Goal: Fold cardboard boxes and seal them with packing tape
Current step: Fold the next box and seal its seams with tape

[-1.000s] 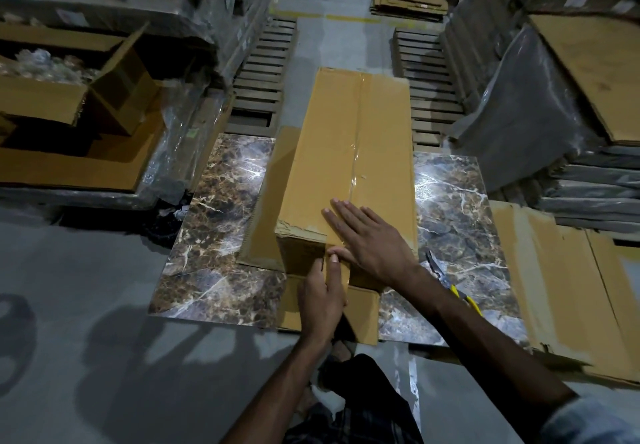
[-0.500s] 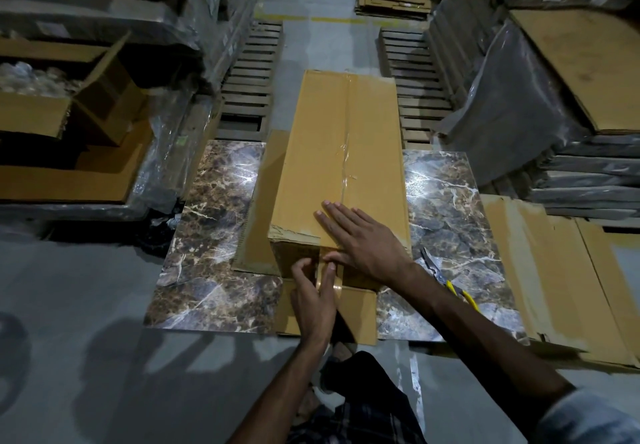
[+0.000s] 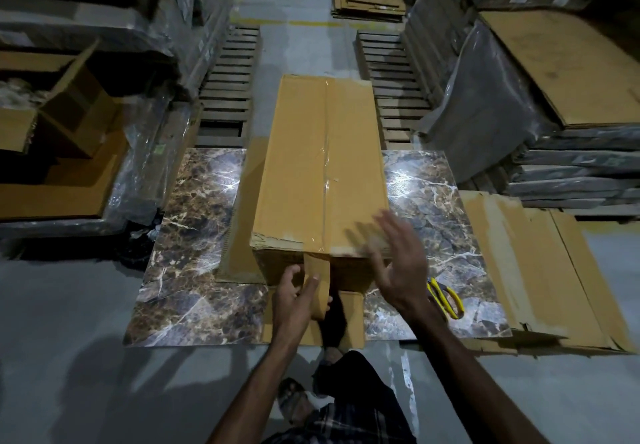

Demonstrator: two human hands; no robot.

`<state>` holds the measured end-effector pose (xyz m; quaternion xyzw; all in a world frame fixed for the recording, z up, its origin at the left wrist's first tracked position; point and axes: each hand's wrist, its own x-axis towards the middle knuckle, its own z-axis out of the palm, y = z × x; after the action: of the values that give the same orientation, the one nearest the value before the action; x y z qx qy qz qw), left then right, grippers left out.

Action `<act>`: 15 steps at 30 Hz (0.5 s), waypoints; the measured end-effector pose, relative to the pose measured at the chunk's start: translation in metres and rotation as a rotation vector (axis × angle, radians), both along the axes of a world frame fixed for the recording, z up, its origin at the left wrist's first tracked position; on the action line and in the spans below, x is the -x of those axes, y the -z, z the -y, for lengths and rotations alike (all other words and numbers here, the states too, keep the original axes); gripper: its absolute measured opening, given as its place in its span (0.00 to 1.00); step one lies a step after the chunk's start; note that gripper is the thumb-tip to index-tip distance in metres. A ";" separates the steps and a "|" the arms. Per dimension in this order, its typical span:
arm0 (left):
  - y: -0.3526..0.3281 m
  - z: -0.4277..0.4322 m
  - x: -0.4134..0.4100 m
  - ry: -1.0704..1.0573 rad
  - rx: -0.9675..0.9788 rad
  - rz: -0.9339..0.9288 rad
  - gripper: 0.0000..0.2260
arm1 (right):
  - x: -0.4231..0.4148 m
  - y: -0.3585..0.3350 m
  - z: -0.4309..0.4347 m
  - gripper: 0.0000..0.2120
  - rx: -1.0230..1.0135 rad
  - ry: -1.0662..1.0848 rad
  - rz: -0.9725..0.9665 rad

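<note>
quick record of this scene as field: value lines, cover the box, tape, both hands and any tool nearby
box: long cardboard box lying on a marble slab
top seam: covered by a tape strip running the box's length
tape roll: tape roll at the box's near end, tape leading up to the top edge
left hand: left hand, grip on the tape roll
right hand: right hand open, fingers spread, blurred, by the box's near right corner; contact unclear
tool: yellow-handled scissors on the slab, right of the box

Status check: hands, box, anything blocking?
Left hand grips tape at near end of box. Right hand open over near right corner. Scissors beside box, apart.
</note>
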<state>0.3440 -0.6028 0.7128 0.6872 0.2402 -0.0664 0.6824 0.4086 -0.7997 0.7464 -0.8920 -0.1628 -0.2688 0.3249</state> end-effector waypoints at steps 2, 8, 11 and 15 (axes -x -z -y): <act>0.003 -0.003 -0.003 -0.018 0.068 -0.024 0.13 | 0.013 0.023 0.028 0.18 -0.231 0.318 -0.153; 0.038 -0.016 -0.013 0.055 0.130 -0.090 0.19 | 0.020 0.134 0.127 0.23 0.074 0.601 -0.948; 0.026 -0.019 -0.015 0.093 0.111 -0.109 0.18 | 0.020 0.146 0.140 0.19 0.286 0.594 -0.946; 0.010 -0.015 -0.013 0.088 0.173 -0.076 0.10 | 0.029 0.153 0.145 0.19 0.288 0.648 -0.860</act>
<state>0.3574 -0.5874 0.7024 0.6328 0.2289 -0.1431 0.7258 0.3793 -0.9451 0.5939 -0.9612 0.2320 0.0582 0.1374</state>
